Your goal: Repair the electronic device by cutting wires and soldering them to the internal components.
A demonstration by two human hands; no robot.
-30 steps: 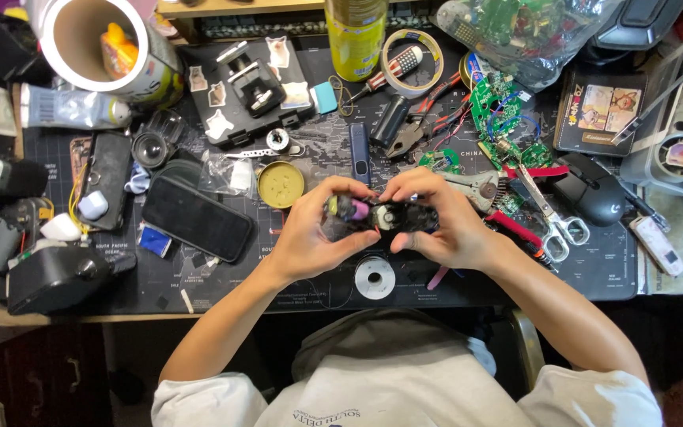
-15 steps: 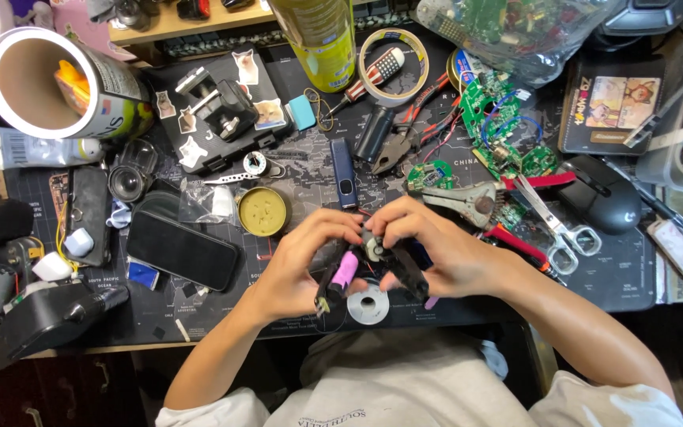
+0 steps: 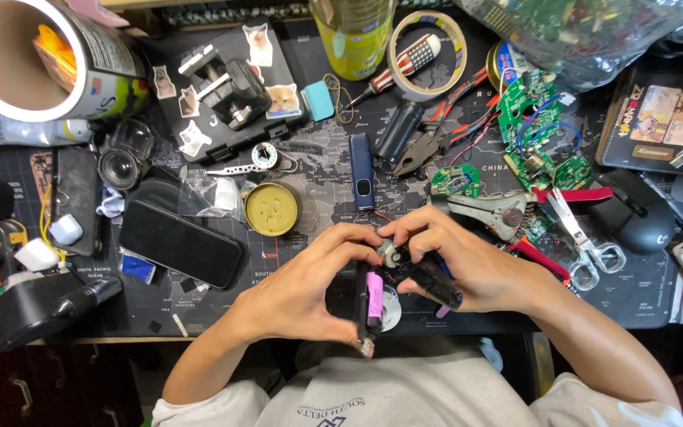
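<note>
1. Far left of the worktop: an open cardboard tube (image 3: 17,59) lies in the back left corner, and a black phone (image 3: 179,243) rests face down nearer the front edge, with a round brass tin (image 3: 271,209) just beside it to the right.
2. My left hand (image 3: 302,289) is closed round a small black device (image 3: 361,304) with a pink cylindrical cell (image 3: 375,299) showing in its open side; fingers curl over the top, thumb underneath. That grip is firm and fully taken up by the device.
3. The device sits at the front edge of the worktop, near the middle, above my lap. A second ago I held it level between both hands; now it is turned on end, the pink cell facing up at me, so its inside is open to view.
4. My right hand (image 3: 476,269) pinches the device's upper end with fingertips, and a dark tool handle (image 3: 436,285) lies under the palm. Whether it is gripped or merely resting, I cannot tell.
5. Right of that: wire strippers (image 3: 488,212), green circuit boards (image 3: 535,134), scissors (image 3: 586,241) and a black mouse (image 3: 638,209) towards the right edge.
</note>
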